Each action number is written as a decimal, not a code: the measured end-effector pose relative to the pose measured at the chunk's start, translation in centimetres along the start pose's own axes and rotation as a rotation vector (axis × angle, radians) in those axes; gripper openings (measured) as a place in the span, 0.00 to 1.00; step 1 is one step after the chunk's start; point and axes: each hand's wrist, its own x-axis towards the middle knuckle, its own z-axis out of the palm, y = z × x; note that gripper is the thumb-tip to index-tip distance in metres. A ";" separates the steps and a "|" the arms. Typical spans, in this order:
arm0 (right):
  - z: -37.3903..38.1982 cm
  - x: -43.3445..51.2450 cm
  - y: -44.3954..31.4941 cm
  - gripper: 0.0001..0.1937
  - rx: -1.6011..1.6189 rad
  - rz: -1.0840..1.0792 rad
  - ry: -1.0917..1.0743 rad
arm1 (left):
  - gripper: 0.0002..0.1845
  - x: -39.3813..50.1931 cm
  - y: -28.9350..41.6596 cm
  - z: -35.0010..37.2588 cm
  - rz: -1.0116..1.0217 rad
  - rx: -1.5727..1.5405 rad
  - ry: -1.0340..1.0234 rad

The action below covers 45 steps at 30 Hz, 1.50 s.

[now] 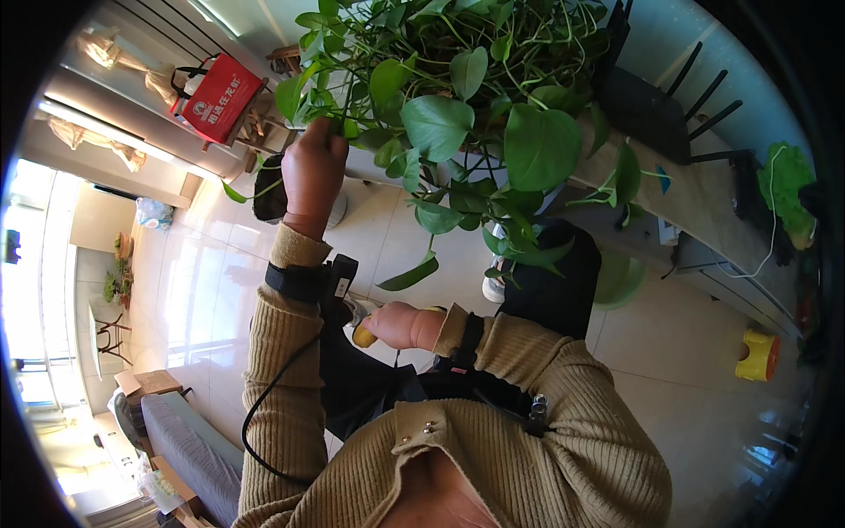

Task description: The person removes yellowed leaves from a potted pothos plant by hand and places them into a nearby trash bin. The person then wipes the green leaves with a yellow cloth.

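Note:
A large pothos plant (436,125) with trailing green leaves fills the top of the view. My left hand (315,175) is raised at its left side, fingers closed around a vine at the foliage edge. A thin vine with a small leaf (234,193) shows to the left of that hand. Lower down, in front of my lap, my right hand (403,325) is closed on a yellow-handled tool (364,334); the fist hides most of it, so its kind cannot be told. Just behind my left wrist is a dark container or liner (269,191), partly covered.
A black router (650,115) with upright antennas stands on the cabinet top (716,218) at right, near a white cable (746,275). Below are a green basin (620,284) and a yellow stool (757,356). A red bag (221,99) sits at upper left, a sofa (188,442) at lower left.

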 end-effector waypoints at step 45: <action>0.0 0.2 0.2 0.11 0.044 0.041 -0.139 | 0.09 0.5 2.5 -4.6 -0.118 -0.585 0.018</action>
